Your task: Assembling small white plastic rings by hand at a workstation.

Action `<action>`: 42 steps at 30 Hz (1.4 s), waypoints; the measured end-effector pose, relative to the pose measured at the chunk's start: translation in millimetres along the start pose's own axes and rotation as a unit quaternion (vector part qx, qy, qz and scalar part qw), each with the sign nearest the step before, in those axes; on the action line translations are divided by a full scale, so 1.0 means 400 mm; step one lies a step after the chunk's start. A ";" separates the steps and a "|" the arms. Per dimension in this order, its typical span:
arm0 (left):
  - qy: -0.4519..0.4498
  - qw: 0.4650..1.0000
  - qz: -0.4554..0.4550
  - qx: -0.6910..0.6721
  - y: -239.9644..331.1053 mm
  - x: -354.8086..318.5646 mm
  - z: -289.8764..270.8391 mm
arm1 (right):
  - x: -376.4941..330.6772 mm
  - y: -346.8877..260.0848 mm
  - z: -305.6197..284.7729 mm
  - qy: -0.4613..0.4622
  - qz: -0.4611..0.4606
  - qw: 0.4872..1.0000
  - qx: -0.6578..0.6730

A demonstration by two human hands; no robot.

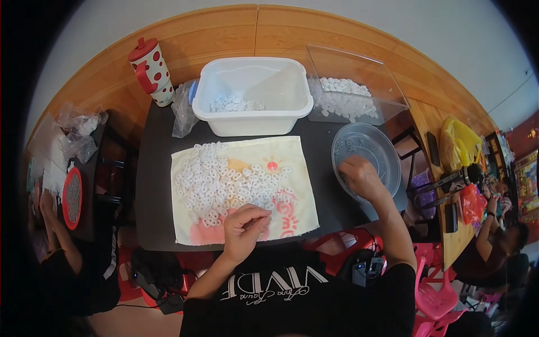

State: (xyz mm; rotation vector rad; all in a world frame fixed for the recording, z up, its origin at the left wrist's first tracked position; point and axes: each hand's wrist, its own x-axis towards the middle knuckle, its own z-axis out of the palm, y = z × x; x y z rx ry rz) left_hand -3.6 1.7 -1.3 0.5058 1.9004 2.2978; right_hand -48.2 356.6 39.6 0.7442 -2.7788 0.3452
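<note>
Small white plastic pieces (205,182), each with two round holes, lie heaped on a cream printed cloth (306,202). My left hand (241,231) hovers at the cloth's near edge with thumb and fingers pinched together. One white piece (270,206) shows right at those fingertips; whether it is held I cannot tell. On the right, a round clear plastic tub (387,182) has tiny greyish parts along its far left side. My right hand (360,175) reaches over its left rim, fingers bent down and closed; what they grip is hidden.
Behind the cloth stands a white basin (252,126) with more white pieces inside. A clear box (387,92) of white discs sits at the back right, and a red-spotted tumbler (154,73) at the back left. People work at tables on both sides.
</note>
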 end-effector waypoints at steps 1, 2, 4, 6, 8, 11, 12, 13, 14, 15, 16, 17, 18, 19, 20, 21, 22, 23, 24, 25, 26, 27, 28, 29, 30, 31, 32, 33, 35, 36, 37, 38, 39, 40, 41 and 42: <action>0.001 1.000 0.002 -0.002 -0.001 0.001 0.001 | -0.003 0.002 0.001 0.000 0.000 1.000 -0.001; 0.001 1.000 0.003 -0.005 -0.001 0.002 0.002 | -0.006 0.005 0.003 0.013 0.002 1.000 -0.003; 0.005 1.000 0.003 -0.012 0.003 0.003 0.004 | -0.009 0.003 0.005 0.026 0.003 1.000 -0.005; 0.008 1.000 0.003 -0.018 0.004 0.003 0.004 | -0.007 -0.003 0.005 0.065 0.030 0.997 0.024; 0.008 1.000 0.006 -0.005 0.000 0.001 0.001 | -0.012 0.008 0.000 0.048 0.026 0.998 0.025; 0.009 1.000 0.002 -0.013 -0.002 -0.001 0.000 | -0.016 0.014 -0.001 0.019 0.008 1.000 0.013; 0.009 1.000 0.002 -0.013 -0.001 -0.002 0.001 | -0.017 0.014 0.000 0.006 -0.007 1.000 -0.001; 0.009 1.000 0.001 -0.011 0.001 -0.002 0.001 | -0.014 0.012 -0.001 0.006 -0.007 1.000 -0.001; 0.009 1.000 0.000 -0.009 0.002 -0.002 0.001 | -0.008 0.008 -0.002 -0.011 -0.018 0.999 -0.025; 0.011 1.000 0.000 -0.009 0.003 -0.004 0.001 | -0.002 0.003 -0.002 -0.029 -0.030 0.998 -0.048; 0.013 1.000 -0.004 -0.015 0.003 -0.004 0.001 | 0.003 -0.004 -0.003 -0.030 -0.033 0.998 -0.046; 0.015 1.000 -0.008 -0.022 0.004 -0.004 0.001 | 0.007 -0.010 -0.005 -0.026 -0.030 0.997 -0.062; 0.021 1.000 -0.009 -0.020 0.004 -0.005 0.000 | 0.016 -0.018 -0.002 -0.022 -0.030 0.996 -0.075; 0.016 1.000 -0.001 -0.021 0.001 -0.004 -0.001 | 0.017 -0.018 0.000 -0.023 -0.035 0.997 -0.071; 0.012 1.000 0.007 -0.022 0.000 -0.004 -0.001 | 0.009 -0.011 -0.002 -0.011 -0.011 0.996 -0.083; 0.022 1.000 0.007 -0.019 0.000 -0.006 -0.004 | 0.008 -0.004 -0.002 0.001 0.009 0.995 -0.095; 0.015 1.000 0.002 -0.013 0.000 -0.008 -0.007 | 0.009 0.000 -0.004 -0.001 0.000 0.996 -0.090; 0.008 1.000 -0.004 -0.008 0.001 -0.010 -0.010 | 0.010 0.001 -0.010 0.036 0.018 0.998 -0.053; 0.016 1.000 -0.005 -0.008 0.000 -0.011 -0.010 | 0.012 -0.006 -0.017 0.070 0.039 0.997 -0.017; 0.014 1.000 -0.001 -0.006 -0.002 -0.011 -0.010 | 0.020 -0.028 -0.027 0.068 0.033 0.997 -0.012; 0.011 1.000 0.002 -0.005 -0.003 -0.011 -0.011 | 0.031 -0.062 -0.043 0.088 0.071 0.991 0.075; 0.015 1.000 0.001 -0.005 -0.006 -0.010 -0.011 | 0.034 -0.096 -0.052 0.106 0.112 0.975 0.158; 0.010 1.000 -0.004 -0.017 -0.007 -0.010 -0.009 | 0.036 -0.135 -0.046 0.104 0.111 0.975 0.160; 0.006 1.000 -0.008 -0.028 -0.007 -0.012 -0.006 | 0.041 -0.186 -0.030 0.105 0.118 0.951 0.264; 0.007 1.000 -0.009 -0.027 -0.005 -0.011 -0.002 | 0.049 -0.232 -0.008 0.107 0.125 0.917 0.364; 0.010 0.999 -0.018 -0.035 -0.001 -0.011 0.001 | 0.063 -0.275 0.022 0.090 0.104 0.895 0.425; 0.012 0.999 -0.026 -0.043 0.003 -0.011 0.002 | 0.074 -0.313 0.051 0.074 0.084 0.869 0.482; 0.013 0.999 -0.027 -0.043 0.008 -0.010 0.000 | 0.081 -0.347 0.078 0.052 0.093 0.850 0.516; 0.004 0.998 -0.033 -0.046 0.015 -0.008 0.000 | 0.080 -0.375 0.116 0.032 0.103 0.829 0.549; 0.006 0.998 -0.034 -0.045 0.013 -0.008 -0.003 | 0.080 -0.379 0.133 0.019 0.111 0.819 0.562; 0.004 1.000 -0.012 -0.022 0.009 -0.008 -0.006 | 0.079 -0.382 0.143 0.006 0.120 0.809 0.575; 0.001 1.000 0.010 0.002 0.004 -0.008 -0.008 | 0.079 -0.384 0.147 0.005 0.120 0.809 0.575; 0.003 1.000 0.009 0.002 0.001 -0.008 -0.010 | 0.079 -0.385 0.150 0.001 0.112 0.813 0.571; 0.000 1.000 0.009 0.009 -0.002 -0.009 -0.011 | 0.079 -0.385 0.152 -0.003 0.104 0.817 0.566; -0.003 1.000 0.009 0.016 -0.004 -0.010 -0.012 | 0.080 -0.385 0.156 -0.005 0.104 0.819 0.564; -0.003 1.000 0.009 0.015 -0.005 -0.009 -0.012 | 0.080 -0.385 0.157 -0.008 0.104 0.821 0.562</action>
